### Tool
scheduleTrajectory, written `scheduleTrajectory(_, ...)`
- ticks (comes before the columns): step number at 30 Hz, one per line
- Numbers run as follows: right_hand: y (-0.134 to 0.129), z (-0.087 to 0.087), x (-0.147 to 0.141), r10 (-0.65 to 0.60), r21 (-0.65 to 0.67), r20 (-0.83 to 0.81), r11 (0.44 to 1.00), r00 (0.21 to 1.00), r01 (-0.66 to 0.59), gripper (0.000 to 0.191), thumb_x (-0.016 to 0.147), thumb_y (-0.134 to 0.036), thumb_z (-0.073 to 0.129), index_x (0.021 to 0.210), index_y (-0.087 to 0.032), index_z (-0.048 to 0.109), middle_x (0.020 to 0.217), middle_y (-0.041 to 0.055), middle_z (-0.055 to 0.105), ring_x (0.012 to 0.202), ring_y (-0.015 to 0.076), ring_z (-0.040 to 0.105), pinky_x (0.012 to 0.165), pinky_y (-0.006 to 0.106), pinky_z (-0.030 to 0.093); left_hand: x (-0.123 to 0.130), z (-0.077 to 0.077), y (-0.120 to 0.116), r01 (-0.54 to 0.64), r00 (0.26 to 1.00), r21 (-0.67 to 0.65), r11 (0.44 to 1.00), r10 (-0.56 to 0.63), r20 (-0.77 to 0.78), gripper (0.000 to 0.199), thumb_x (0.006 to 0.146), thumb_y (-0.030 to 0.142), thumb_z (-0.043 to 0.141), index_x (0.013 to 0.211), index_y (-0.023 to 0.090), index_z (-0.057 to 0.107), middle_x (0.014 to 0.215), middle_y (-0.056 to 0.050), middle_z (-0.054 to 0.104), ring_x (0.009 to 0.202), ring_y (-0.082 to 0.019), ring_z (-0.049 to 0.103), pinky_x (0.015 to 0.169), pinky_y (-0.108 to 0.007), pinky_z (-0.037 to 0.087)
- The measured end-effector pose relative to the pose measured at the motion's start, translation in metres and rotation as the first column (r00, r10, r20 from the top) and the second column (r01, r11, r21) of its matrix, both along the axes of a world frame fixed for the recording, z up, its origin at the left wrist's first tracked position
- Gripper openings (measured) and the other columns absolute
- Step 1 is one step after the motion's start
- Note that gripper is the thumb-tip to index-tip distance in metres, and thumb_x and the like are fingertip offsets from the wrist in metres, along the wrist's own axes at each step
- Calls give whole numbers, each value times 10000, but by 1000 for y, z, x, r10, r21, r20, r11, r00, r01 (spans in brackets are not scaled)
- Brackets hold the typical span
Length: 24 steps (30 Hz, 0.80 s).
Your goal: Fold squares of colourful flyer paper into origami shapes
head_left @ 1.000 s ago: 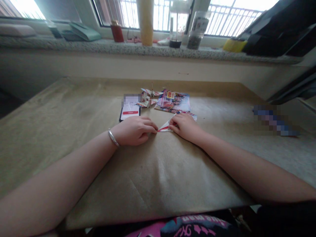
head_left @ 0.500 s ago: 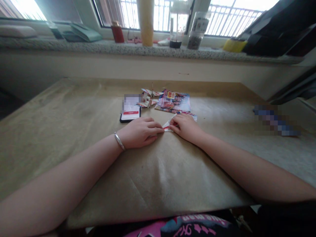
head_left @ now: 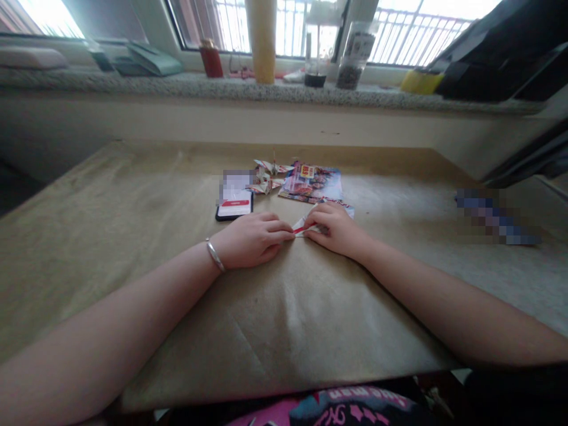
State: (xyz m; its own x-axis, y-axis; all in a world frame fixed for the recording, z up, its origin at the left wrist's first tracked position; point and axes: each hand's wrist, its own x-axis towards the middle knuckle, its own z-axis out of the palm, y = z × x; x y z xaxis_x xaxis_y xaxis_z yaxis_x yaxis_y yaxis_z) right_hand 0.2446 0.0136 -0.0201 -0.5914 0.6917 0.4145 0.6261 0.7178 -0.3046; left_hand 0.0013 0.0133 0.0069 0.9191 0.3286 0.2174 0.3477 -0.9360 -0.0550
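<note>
A small folded paper (head_left: 299, 229), white with a red stripe, lies on the table between my hands. The fingers of my left hand (head_left: 254, 239) are closed together, their tips pressing its left corner. My right hand (head_left: 336, 229) pinches the paper's right part between thumb and fingers and hides much of it. Just behind are colourful printed sheets (head_left: 314, 182). Folded paper figures (head_left: 266, 185) stand to the left of those sheets. A phone (head_left: 234, 207) with a lit screen lies behind my left hand.
The table (head_left: 199, 331) has a brownish cover. At its right side lies a blurred blue item (head_left: 497, 219). Along the windowsill (head_left: 155, 84) stand a red bottle (head_left: 211, 58), a tall yellow cylinder (head_left: 261, 41), clear containers (head_left: 354, 56) and a black bag (head_left: 492, 53).
My right hand's fingers have shifted slightly on the folded paper, and thumb and forefinger are a little further apart. More of the red stripe shows. My left hand has hardly moved.
</note>
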Motion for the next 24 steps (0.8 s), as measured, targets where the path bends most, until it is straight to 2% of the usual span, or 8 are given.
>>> scheduleTrajectory(3, -1, 2, 1, 146, 2, -35, 989, 989, -146, 62, 836, -238, 626, 846, -194, 669, 909, 68, 647, 883, 199, 562, 825, 358, 423, -1, 1, 1, 23, 1000, 18, 1000, -23, -7, 294, 902, 192, 444, 1141, 182, 614, 1119, -69, 657, 977, -202, 576, 835, -324, 487)
scheduleTrajectory(5, -3, 2, -1, 186, 13, -34, 982, 982, -186, 96, 866, -217, 585, 853, -187, 675, 917, 73, 650, 883, 193, 562, 827, 355, 434, -2, 2, 2, 38, 999, 17, 999, -38, -17, 271, 914, 206, 436, 1098, 180, 634, 1069, -68, 670, 964, -198, 579, 833, -320, 481)
scheduleTrajectory(10, -4, 0, -4, 191, 59, -11, 980, 982, -190, 147, 885, -206, 556, 921, -188, 697, 996, 91, 644, 937, 200, 554, 858, 373, 449, -4, 3, 3, 28, 1000, -9, 1000, -28, 1, 267, 908, 198, 442, 1085, 185, 642, 1050, -67, 668, 942, -186, 578, 805, -302, 481)
scheduleTrajectory(17, -4, 0, -3, 195, 144, 42, 969, 980, -199, 173, 895, -218, 549, 908, -189, 718, 891, 72, 677, 921, 208, 537, 864, 376, 447, -4, 2, 3, 26, 999, -43, 999, -24, 29, 304, 891, 173, 448, 1131, 192, 633, 1058, -66, 668, 964, -183, 583, 832, -305, 492)
scheduleTrajectory(24, -7, 2, -4, 189, 159, 124, 965, 974, -207, 223, 922, -209, 495, 964, -191, 713, 897, 70, 683, 843, 184, 548, 778, 318, 449, -4, 2, 2, 29, 999, -44, 999, -28, 21, 306, 877, 160, 451, 1116, 188, 640, 1099, -65, 665, 968, -186, 590, 822, -306, 500)
